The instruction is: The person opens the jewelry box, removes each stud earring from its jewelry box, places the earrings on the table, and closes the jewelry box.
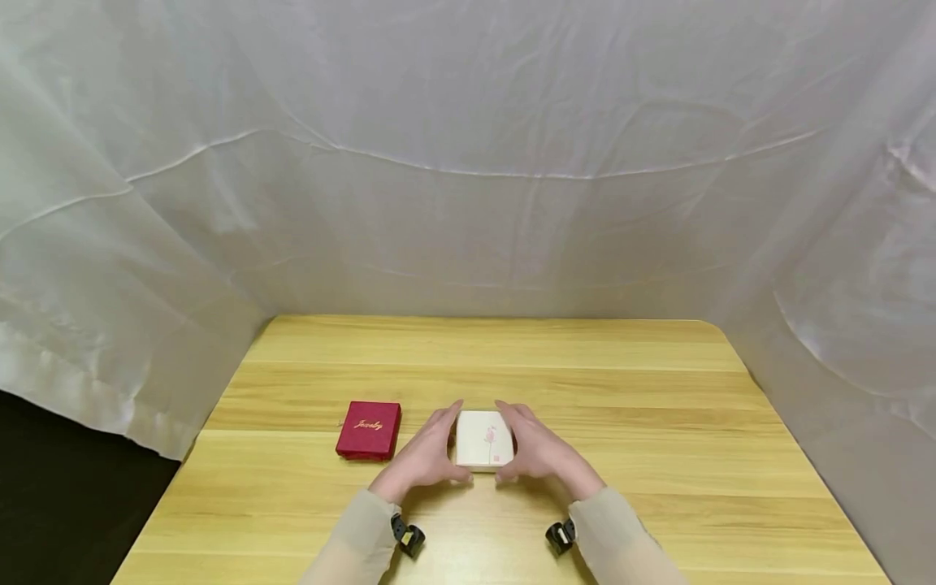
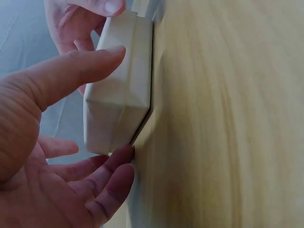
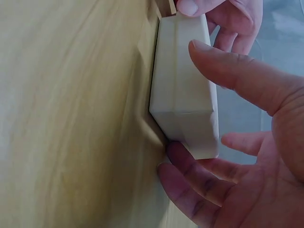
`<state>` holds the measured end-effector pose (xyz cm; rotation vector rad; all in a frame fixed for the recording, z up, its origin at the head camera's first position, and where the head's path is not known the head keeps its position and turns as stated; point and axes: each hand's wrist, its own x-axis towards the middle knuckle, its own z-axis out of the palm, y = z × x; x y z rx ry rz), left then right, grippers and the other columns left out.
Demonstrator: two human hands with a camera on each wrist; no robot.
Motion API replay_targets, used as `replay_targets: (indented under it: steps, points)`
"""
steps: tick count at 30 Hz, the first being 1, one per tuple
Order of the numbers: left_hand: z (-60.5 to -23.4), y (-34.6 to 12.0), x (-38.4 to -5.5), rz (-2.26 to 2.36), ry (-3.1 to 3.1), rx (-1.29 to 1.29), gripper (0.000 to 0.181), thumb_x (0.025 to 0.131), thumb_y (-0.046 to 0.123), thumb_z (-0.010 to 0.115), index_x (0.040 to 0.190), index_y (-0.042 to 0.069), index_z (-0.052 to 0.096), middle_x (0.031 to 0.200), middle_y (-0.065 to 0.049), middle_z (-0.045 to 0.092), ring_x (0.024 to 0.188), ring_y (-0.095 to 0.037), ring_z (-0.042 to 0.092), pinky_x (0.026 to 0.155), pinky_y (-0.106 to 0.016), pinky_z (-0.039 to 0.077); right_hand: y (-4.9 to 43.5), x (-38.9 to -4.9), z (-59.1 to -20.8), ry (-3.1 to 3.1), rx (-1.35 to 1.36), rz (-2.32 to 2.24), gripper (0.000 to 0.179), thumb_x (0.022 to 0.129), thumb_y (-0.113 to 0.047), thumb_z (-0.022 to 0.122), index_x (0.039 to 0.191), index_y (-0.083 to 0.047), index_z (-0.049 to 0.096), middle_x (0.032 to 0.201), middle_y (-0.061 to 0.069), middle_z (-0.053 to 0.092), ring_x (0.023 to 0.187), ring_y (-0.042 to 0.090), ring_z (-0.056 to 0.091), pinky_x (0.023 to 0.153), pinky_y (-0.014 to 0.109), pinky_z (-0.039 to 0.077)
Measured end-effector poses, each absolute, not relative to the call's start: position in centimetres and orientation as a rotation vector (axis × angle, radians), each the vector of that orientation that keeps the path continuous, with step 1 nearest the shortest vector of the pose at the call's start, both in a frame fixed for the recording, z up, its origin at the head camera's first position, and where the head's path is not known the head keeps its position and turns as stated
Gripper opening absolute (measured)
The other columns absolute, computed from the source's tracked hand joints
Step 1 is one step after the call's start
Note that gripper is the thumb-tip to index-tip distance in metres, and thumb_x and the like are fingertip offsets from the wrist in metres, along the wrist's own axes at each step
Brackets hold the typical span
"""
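A small white box (image 1: 477, 439) with a pink flower drawn on its lid sits on the table, between the two hands. My left hand (image 1: 431, 452) holds its left side, thumb along the near face and fingers reaching towards the far corner. From the right, my right hand (image 1: 537, 448) holds it in a mirrored way. In the left wrist view the thumb lies across the front of the white box (image 2: 121, 66), with fingertips at its lower corner. A seam between lid and base runs along the white box (image 3: 183, 71) in the right wrist view; the lid looks closed.
Left of the hands lies a closed dark red box (image 1: 369, 431) with gold "Jewelry" lettering. The wooden table (image 1: 621, 390) extends around both boxes. Pale cloth (image 1: 468, 227) hangs behind and at the sides. A dark area (image 1: 58, 496) shows past the table's left edge.
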<state>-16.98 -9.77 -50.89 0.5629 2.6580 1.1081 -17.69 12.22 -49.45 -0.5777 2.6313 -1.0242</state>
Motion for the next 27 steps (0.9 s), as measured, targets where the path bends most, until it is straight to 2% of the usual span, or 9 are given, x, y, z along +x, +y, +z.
replay_targets:
  steps: [10, 20, 27]
  points:
    - [-51.12, -9.81, -17.67, 1.135, 2.621, 0.569, 0.109, 0.065, 0.021, 0.092, 0.153, 0.002, 0.029, 0.142, -0.021, 0.045, 0.125, -0.034, 0.047, 0.104, -0.051, 0.039, 12.06, -18.56, -49.77, 2.659, -0.647, -0.989, 0.096, 0.054, -0.006, 0.094, 0.137, 0.005, 0.047, 0.129, 0.019, 0.051, 0.11, 0.03, 0.053, 0.098, 0.051, 0.043]
    - [-51.18, -9.77, -17.77, 1.16, 2.612, 0.558, 0.109, 0.064, 0.022, 0.093, 0.15, -0.003, 0.031, 0.139, -0.023, 0.047, 0.122, -0.033, 0.049, 0.104, -0.05, 0.039, 12.14, -18.62, -49.73, 2.719, -0.668, -0.93, 0.096, 0.051, -0.011, 0.096, 0.134, 0.001, 0.051, 0.127, 0.014, 0.055, 0.107, 0.028, 0.055, 0.095, 0.051, 0.045]
    - [-51.38, -9.74, -17.86, 1.151, 2.626, 0.541, 0.11, 0.063, 0.023, 0.094, 0.15, -0.002, 0.031, 0.137, -0.02, 0.05, 0.117, -0.029, 0.051, 0.103, -0.047, 0.041, 12.25, -18.6, -49.68, 2.729, -0.676, -0.927, 0.097, 0.049, -0.012, 0.097, 0.135, 0.0, 0.052, 0.126, 0.012, 0.056, 0.107, 0.026, 0.055, 0.095, 0.049, 0.045]
